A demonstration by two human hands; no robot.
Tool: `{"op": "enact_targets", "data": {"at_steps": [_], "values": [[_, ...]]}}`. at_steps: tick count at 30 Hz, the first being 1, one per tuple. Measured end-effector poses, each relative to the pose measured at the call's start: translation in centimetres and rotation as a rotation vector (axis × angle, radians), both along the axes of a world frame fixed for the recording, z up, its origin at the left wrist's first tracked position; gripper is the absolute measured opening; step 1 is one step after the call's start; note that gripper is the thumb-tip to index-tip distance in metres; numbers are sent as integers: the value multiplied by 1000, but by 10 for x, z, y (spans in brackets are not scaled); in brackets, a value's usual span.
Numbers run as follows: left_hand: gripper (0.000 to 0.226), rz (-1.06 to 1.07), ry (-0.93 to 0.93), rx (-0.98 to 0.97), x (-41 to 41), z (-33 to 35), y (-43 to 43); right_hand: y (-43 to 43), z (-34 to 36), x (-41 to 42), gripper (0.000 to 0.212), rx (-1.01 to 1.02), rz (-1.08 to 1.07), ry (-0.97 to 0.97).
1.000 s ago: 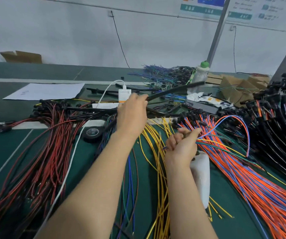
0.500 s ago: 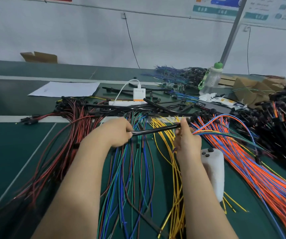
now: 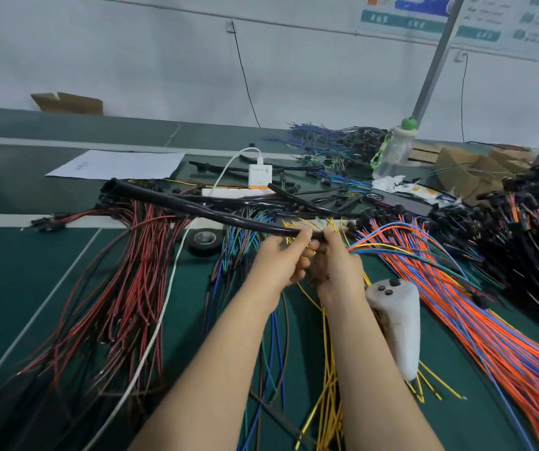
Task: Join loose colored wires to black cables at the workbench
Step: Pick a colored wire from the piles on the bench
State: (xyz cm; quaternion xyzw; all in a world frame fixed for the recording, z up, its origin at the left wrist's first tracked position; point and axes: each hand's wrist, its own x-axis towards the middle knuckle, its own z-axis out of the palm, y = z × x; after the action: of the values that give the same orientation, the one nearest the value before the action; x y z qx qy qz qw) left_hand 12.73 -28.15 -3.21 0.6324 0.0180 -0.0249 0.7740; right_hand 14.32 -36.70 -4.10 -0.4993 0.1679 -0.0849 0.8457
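Amid crowded wires (image 3: 489,346), hands (image 3: 279,265) (image 3: 338,271) round black cable (image 3: 196,207)

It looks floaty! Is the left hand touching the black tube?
Touching. The head view shows the left hand curled over the near end of the black tube; the right hand grips colored wires beside it.

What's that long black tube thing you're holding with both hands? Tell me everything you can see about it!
The long black tube looks like smooth, slightly shiny, bendy plastic or rubber. It runs gently curved from the hands away to the left, where its far end looks hollow. The left hand and the right hand grip its near end side by side. The rest passes above the bunch of red wires. Whether the coloured wires by the right hand go inside it cannot be told.
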Motion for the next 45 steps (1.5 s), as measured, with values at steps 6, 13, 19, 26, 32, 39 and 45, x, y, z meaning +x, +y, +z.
{"op": "enact_targets", "data": {"at_steps": [6, 13, 19, 26, 32, 39, 45], "values": [[20, 83, 10, -177, 5, -19, 5, 2, -1, -1, 32, -2, 116, 7], [10, 79, 32, -336, 4, -20, 7, 5, -2, -4, 27, -26, 188, -34], [11, 96, 70, -464, 4, -17, 12, -2, 2, -2, 37, 228, 94, -107], [10, -92, 118, -411, 0, -18, 15, -26, 9, -9, 47, 822, 22, -392], [10, -220, 195, -417, -4, -18, 14, -27, 10, -8, 53, 907, -16, -446], [10, -279, 284, -507, -4, -19, 16, -26, 11, -9, 53, 932, -28, -441], [28, -322, 320, -621, -5, -19, 10, -24, 10, -8, 50, 884, -55, -420]]}}
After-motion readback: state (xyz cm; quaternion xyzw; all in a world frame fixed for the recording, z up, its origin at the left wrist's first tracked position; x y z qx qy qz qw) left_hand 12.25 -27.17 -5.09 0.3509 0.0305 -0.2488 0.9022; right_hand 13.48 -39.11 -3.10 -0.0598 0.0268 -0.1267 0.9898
